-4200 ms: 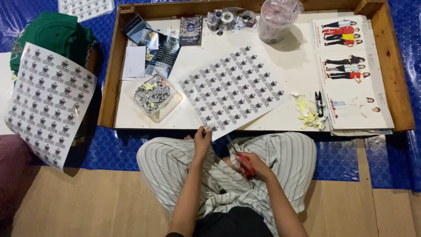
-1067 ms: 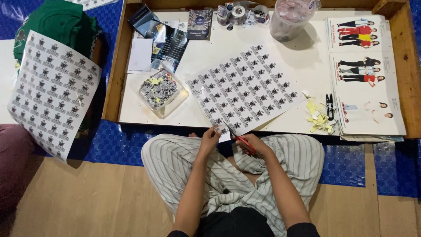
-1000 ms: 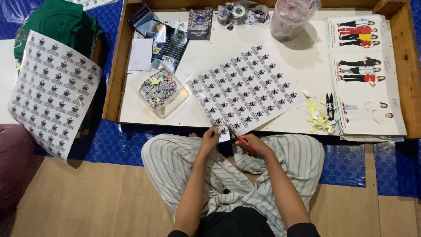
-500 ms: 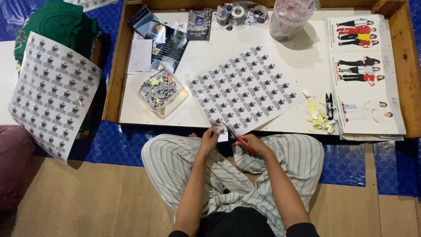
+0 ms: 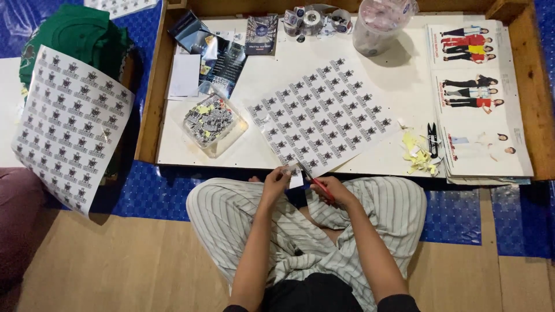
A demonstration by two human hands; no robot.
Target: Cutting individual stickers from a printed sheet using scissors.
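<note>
At the table's six-o'clock edge, the left hand (image 5: 275, 182) pinched the sticker sheet (image 5: 324, 118) by its near corner, seemingly to keep it taut, while the right hand (image 5: 335, 190), fingers closed round red-handled scissors (image 5: 315, 181), cut at nine o'clock towards it.

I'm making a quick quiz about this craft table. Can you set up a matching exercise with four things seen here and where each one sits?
Things:
1. clear tub of cut pieces
2. red-handled scissors
3. tape rolls
4. printed sheet on the floor

Places:
A. in the right hand
B. left of the wooden tray, outside it
C. far edge of the tray, near the middle
D. inside the tray, near its left front corner

Pairs: 1-D, 2-A, 3-C, 4-B
</note>
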